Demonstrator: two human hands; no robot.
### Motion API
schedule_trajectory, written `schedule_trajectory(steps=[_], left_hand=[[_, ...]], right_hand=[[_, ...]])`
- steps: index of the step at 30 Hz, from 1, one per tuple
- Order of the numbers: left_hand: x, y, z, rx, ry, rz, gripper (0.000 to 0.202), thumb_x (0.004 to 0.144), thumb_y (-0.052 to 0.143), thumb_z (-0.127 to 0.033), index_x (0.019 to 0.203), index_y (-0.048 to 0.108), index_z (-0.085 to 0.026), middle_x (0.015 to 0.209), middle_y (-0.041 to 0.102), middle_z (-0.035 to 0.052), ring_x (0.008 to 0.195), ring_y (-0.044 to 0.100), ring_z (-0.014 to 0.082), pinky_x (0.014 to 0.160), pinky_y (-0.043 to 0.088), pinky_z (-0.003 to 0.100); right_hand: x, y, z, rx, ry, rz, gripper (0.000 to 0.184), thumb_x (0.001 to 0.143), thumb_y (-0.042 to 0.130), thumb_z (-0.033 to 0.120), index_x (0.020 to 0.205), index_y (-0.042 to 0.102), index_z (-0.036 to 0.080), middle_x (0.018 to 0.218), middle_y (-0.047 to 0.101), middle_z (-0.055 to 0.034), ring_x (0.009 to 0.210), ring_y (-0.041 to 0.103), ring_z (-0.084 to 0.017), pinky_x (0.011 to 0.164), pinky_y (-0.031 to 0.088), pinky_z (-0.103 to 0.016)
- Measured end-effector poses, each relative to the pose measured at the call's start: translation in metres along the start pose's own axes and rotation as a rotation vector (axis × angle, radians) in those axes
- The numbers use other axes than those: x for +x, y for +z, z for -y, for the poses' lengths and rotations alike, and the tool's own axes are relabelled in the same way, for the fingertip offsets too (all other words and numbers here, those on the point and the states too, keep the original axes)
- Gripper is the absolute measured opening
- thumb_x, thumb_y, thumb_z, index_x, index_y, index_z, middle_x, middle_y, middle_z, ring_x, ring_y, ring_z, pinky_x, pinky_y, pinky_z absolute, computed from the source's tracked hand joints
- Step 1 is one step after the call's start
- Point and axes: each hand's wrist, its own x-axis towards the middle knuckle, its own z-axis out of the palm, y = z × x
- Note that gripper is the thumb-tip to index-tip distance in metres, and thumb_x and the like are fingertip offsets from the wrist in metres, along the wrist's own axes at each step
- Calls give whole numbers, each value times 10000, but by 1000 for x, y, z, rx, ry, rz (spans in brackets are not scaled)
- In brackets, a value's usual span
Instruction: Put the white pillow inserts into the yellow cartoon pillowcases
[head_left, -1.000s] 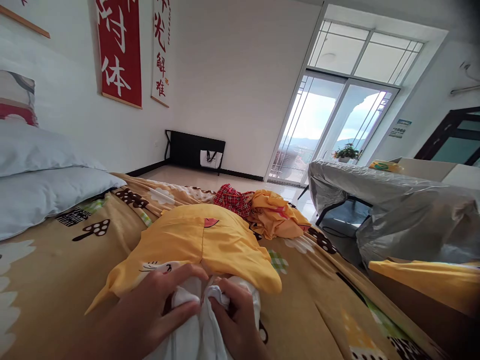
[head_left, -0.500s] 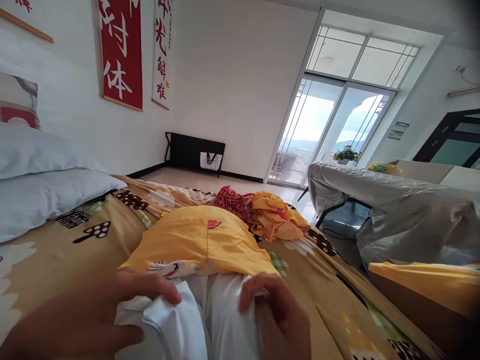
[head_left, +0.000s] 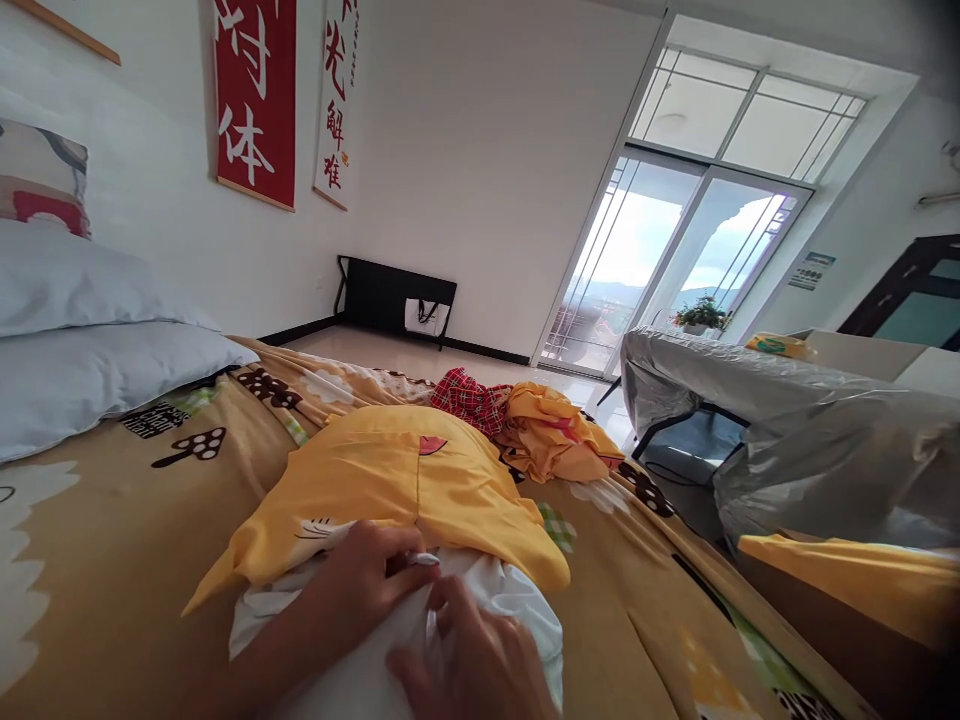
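Note:
A yellow pillowcase (head_left: 375, 465) with printed whiskers and a pink patch covers the far part of a white pillow (head_left: 525, 605) in front of me on the bed. The pillow's near end sticks out white and wrinkled. My left hand (head_left: 364, 575) is closed in a pinch on white pillow fabric beside the case's edge. Close to it on the right, my right hand (head_left: 484, 645) also has fingers closed on the white fabric. The fingertips of the two hands nearly meet, and the exact folds between them are partly hidden.
Crumpled red plaid cloth (head_left: 469, 400) and yellow cloth (head_left: 551, 430) lie beyond the pillow on the patterned bedspread (head_left: 150, 540). White pillows (head_left: 112, 370) are stacked at left. A plastic-covered table (head_left: 795, 430) and a box with yellow cloth (head_left: 847, 575) stand at right.
Both hands have come together at the middle of the pillow's near end, the left moving right and farther forward. The pillowcase's left corner now spreads out toward the left.

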Motion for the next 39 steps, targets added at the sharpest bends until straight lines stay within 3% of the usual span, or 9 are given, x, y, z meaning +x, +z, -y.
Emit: schedule_trajectory(steps=[4,6,9,16,20,24,31,36,39], left_hand=[[-7,-24,0,-39,3,33,283,836,515,-432,843,631,-174,603,541,-33,574,465,117,557,345,218],[-15,-42,4,75,-15,-27,266,850,486,-419,965,580,-199,617,538,-46,561,481,120,546,349,216],[-24,-59,11,392,-90,-131,212,874,424,-369,815,549,-208,602,545,-35,536,498,134,523,317,233],[-3,-29,17,852,-34,-80,118,772,545,-213,873,596,-180,913,655,80,847,636,250,623,415,301],[9,-21,23,956,162,-204,103,795,513,-167,841,605,-176,888,632,87,848,605,256,664,426,332],[8,-20,24,1041,253,-321,195,798,442,-78,763,610,-169,805,626,88,766,579,261,655,397,367],[1,-30,19,1150,188,-452,285,723,405,22,799,604,-169,859,618,104,837,569,283,699,382,396],[0,-51,28,1185,22,-656,201,813,428,-87,934,583,-129,888,622,132,853,587,286,734,410,378],[0,-56,34,1129,-33,-651,153,862,426,-173,846,578,-160,774,655,88,752,615,263,690,404,352]], right_hand=[[16,-2,0,79,82,154,209,735,596,157,905,563,273,635,626,57,536,560,-142,520,329,-231],[19,-6,1,138,90,198,234,742,550,110,899,576,281,624,603,65,552,541,-132,526,325,-216],[19,-9,1,176,40,188,218,776,541,124,901,602,292,660,624,49,624,561,-142,576,353,-212],[26,-1,2,76,-119,278,239,812,533,121,976,600,283,764,699,22,692,620,-170,599,373,-215],[33,2,-3,49,-96,295,299,840,513,124,1097,575,265,811,720,8,748,650,-178,631,378,-217],[37,11,-14,72,-142,219,205,877,478,146,1004,617,227,837,725,-13,750,651,-162,636,370,-219],[49,12,-26,134,-142,152,226,905,421,181,941,643,205,846,721,-18,759,644,-147,657,393,-220],[61,4,-40,155,-27,97,237,897,418,242,926,649,198,781,713,-10,699,636,-138,641,411,-219],[68,2,-53,202,24,-45,227,852,457,299,864,653,187,692,689,-5,616,615,-134,595,419,-218]])
